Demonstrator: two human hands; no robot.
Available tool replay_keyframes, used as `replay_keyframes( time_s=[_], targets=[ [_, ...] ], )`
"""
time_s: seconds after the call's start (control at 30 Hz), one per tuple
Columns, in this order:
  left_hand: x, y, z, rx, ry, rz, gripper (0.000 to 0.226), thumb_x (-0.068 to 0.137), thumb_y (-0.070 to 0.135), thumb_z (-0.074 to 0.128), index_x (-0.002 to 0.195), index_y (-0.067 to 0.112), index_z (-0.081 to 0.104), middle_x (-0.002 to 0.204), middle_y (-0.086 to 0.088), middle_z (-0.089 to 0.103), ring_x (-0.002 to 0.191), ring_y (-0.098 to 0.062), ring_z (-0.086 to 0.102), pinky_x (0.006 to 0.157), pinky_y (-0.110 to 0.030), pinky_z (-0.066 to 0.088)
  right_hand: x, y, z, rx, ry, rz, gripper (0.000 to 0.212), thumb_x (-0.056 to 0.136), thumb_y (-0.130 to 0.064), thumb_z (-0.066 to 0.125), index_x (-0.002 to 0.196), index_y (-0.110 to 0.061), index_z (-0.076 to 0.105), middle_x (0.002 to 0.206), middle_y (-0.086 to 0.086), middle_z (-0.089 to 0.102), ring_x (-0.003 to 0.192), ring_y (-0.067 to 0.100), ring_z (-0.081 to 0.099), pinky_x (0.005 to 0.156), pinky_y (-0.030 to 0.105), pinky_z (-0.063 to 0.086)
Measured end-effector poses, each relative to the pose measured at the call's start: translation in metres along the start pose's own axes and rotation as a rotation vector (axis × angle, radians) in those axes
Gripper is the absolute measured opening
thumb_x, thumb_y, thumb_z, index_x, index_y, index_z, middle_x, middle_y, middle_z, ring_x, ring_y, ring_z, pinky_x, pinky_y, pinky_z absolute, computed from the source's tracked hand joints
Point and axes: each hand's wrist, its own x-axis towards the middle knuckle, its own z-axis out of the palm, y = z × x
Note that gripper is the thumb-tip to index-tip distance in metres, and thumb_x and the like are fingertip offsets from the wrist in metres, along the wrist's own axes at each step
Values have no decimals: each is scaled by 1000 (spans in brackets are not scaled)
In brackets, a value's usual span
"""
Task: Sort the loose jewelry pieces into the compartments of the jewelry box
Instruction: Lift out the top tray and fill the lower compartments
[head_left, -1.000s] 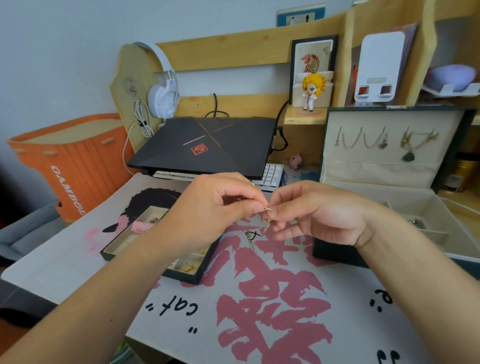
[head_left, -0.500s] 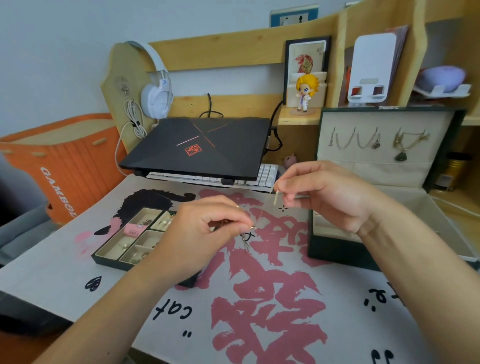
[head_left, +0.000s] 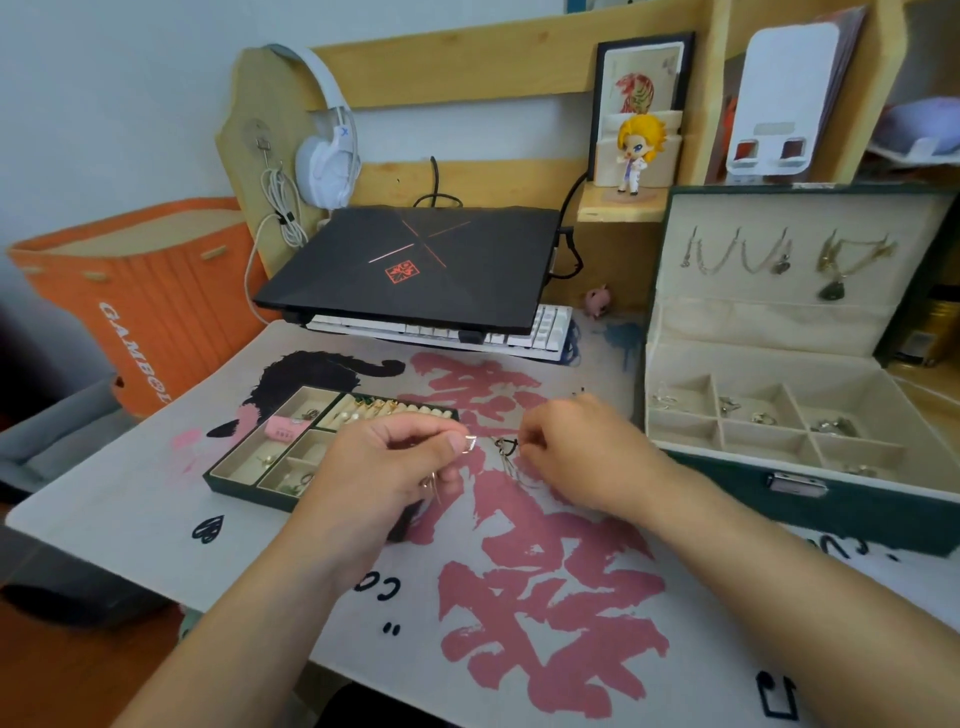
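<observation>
Loose jewelry pieces (head_left: 506, 454) lie tangled on the table just left of the jewelry box (head_left: 779, 415). The right hand (head_left: 576, 447) pinches at them; the left hand (head_left: 400, 462) grips a small gold piece (head_left: 470, 443). Separating seems underway; next, a careful pull apart.

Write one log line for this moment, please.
left hand: pinching small earring | right hand: at loose jewelry on mat | jewelry box: open
</observation>
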Motion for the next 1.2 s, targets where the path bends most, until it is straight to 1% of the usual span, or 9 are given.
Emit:
replay_keyframes(
  time_s=[0.17, 0.23, 0.33, 0.5, 0.63, 0.73, 0.87, 1.03, 1.2],
  targets=[
    [4, 11, 0, -118, -52, -55, 8, 89, 4, 74, 91, 6, 82, 81, -12, 73, 74, -21, 66, 81, -40, 63, 5, 5, -6, 48, -4, 26, 24, 99, -24, 53, 92, -18, 76, 86, -1, 73, 80, 16, 67, 80, 42, 59],
    [8, 21, 5, -119, -79, -37, 8, 89, 5, 75, 91, 6, 82, 81, -13, 72, 72, -20, 66, 78, -37, 63, 1, 2, -44, 311, 33, 46, 23, 101, -30, 55, 93, -20, 74, 85, -3, 74, 80, 10, 70, 81, 38, 59],
    [15, 40, 21, -134, -154, 17, 9, 91, 6, 73, 95, 6, 81, 81, -12, 71, 73, -18, 66, 75, -32, 60, -14, -8, -91, 776, -98, -19, 16, 95, -28, 64, 106, -19, 72, 89, 3, 75, 80, 15, 74, 72, 33, 61],
    [29, 66, 65, -289, -256, 52, 16, 93, 7, 70, 106, 2, 79, 89, -16, 74, 77, -20, 70, 76, -31, 61, -20, 13, -118, 766, 84, -22, 4, 89, -14, 72, 89, -11, 75, 77, 12, 73, 68, 19, 70, 65, 29, 58],
    [42, 84, 96, -309, -437, 2, 24, 102, 12, 59, 118, 3, 74, 111, -17, 77, 103, -28, 76, 90, -41, 61, -29, 51, -151, 806, 38, 81, 8, 92, -11, 66, 92, -4, 71, 81, 12, 72, 71, 19, 68, 65, 26, 57],
    [52, 91, 112, -310, -503, -48, 25, 102, 13, 58, 122, 5, 72, 116, -14, 77, 108, -28, 75, 97, -46, 58, -40, 79, -169, 911, 88, 163, 12, 94, -8, 62, 98, 3, 67, 84, 14, 71, 77, 22, 68, 71, 30, 56],
    [66, 92, 129, -262, -560, -85, 25, 103, 10, 56, 125, 7, 68, 118, -10, 77, 109, -26, 75, 99, -43, 57, -55, 110, -185, 1053, 174, 270, 22, 97, -6, 56, 112, 9, 62, 105, 22, 74, 98, 32, 71, 89, 41, 57],
    [78, 88, 145, -161, -581, -31, 35, 99, -9, 53, 126, 10, 66, 119, -6, 77, 109, -23, 75, 93, -38, 60, -63, 129, -188, 1207, 143, 306, 16, 100, -9, 50, 96, -1, 63, 104, 27, 73, 100, 39, 72, 88, 47, 58],
    [77, 86, 156, -111, -510, 57, 20, 102, 9, 60, 119, 12, 71, 110, -5, 79, 103, -21, 77, 98, -44, 58, -57, 129, -183, 1239, 116, 334, 17, 103, -13, 48, 95, -6, 61, 99, 26, 73, 91, 36, 75, 82, 46, 62]
  ],
)
